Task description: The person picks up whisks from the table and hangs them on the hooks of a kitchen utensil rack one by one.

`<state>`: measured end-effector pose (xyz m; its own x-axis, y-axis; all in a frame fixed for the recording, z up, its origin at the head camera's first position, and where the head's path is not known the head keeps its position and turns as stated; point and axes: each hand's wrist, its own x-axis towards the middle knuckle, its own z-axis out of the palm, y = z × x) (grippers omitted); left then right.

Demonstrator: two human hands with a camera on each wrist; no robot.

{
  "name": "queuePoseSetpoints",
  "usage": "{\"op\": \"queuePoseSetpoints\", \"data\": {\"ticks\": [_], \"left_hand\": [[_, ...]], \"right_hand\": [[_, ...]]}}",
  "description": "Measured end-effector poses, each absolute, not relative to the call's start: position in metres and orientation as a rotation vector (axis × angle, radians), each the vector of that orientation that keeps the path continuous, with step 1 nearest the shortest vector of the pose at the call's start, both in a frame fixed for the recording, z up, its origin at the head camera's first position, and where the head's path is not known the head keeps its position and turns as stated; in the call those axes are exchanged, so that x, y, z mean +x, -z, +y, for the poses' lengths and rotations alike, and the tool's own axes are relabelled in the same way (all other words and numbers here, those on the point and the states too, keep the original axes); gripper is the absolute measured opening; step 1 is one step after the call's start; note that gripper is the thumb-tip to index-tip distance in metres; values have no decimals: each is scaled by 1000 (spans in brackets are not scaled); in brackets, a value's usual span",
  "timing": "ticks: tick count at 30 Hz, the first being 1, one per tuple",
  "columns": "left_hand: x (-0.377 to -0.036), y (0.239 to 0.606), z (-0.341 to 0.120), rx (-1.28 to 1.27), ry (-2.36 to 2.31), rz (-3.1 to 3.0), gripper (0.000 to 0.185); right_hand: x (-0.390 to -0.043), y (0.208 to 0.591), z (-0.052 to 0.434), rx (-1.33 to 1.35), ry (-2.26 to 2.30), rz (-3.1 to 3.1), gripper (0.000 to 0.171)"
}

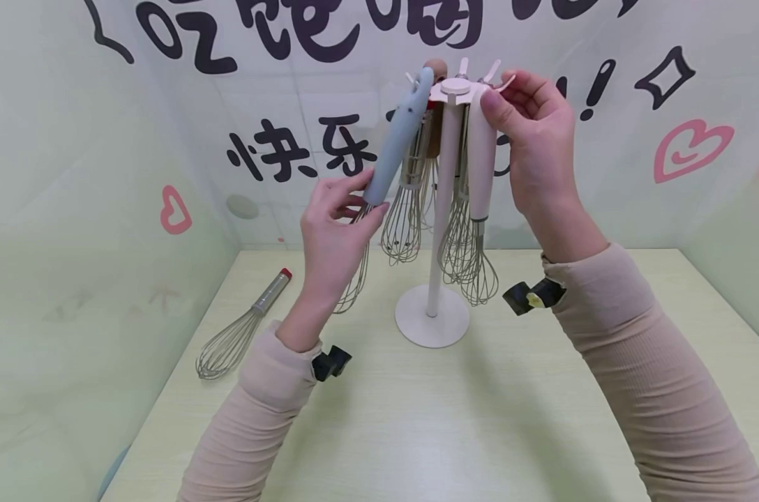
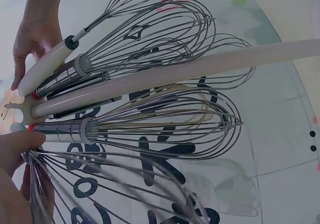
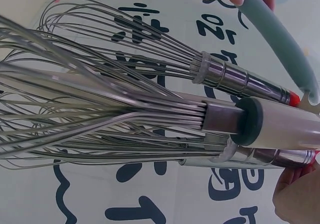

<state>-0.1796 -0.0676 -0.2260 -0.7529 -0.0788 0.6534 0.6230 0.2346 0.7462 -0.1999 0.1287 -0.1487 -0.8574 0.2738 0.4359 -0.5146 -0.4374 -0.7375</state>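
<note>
A white rotating utensil stand (image 1: 439,209) has whisks hanging from its hooks. My left hand (image 1: 332,240) pinches the lower end of a light-blue whisk handle (image 1: 397,143), which leans with its top at a hook on the stand's left. The wires of this whisk (image 2: 120,179) fan out below my fingers in the left wrist view. At the right of the stand's top, my right hand (image 1: 543,139) grips a hook, its thumb against the top of a white-handled whisk (image 1: 482,157). Behind the blue handle hangs a steel-handled whisk (image 3: 240,79) with a red end.
Left on the table (image 1: 386,432) lies another steel whisk (image 1: 244,324) with a red tip. A brown handle (image 1: 437,70) shows behind the stand's top. The round base (image 1: 417,328) stands near the back wall (image 1: 329,90), which carries large black lettering.
</note>
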Motion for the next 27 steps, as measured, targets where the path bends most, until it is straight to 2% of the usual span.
{"op": "queuePoseSetpoints", "data": {"ticks": [27], "left_hand": [[-187,242,-60,-613,1643,-2087,44]], "right_hand": [[-200,151,130,411,-2282,-1325,16]]}}
